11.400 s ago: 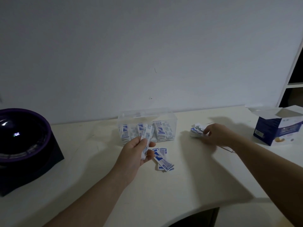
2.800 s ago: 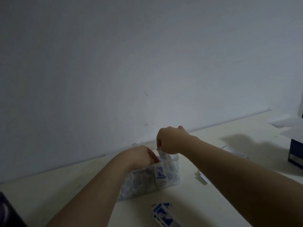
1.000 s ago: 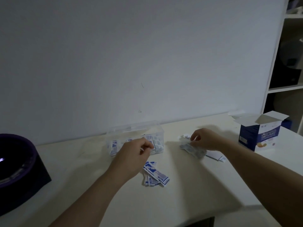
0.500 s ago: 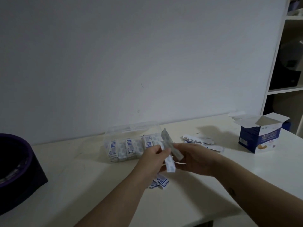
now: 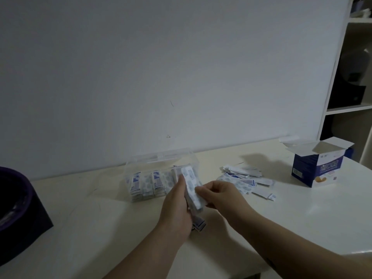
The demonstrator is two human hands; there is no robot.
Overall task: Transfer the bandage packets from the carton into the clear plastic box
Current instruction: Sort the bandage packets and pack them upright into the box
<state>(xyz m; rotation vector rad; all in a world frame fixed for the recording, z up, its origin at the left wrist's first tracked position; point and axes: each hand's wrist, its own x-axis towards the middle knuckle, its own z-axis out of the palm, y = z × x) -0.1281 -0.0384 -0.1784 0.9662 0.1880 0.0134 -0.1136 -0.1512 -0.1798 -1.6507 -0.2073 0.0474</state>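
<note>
Bandage packets, flat white-and-blue paper sachets [image 5: 193,188], now stand as a small stack between both hands, just in front of the clear plastic box [image 5: 161,158], which already holds rows of them. A second ago the right hand [image 5: 219,195] lay on the loose pile [image 5: 241,176] near the open blue carton [image 5: 316,168]. It has come across to pinch the stack that the left hand [image 5: 176,206] grips. Another batch looks ready for the box, but the pile remains.

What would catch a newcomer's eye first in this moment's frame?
The left hand and right hand meet mid-table, holding a stack of bandage packets before the clear plastic box. More loose packets lie right of it; the open blue carton stands far right.
</note>
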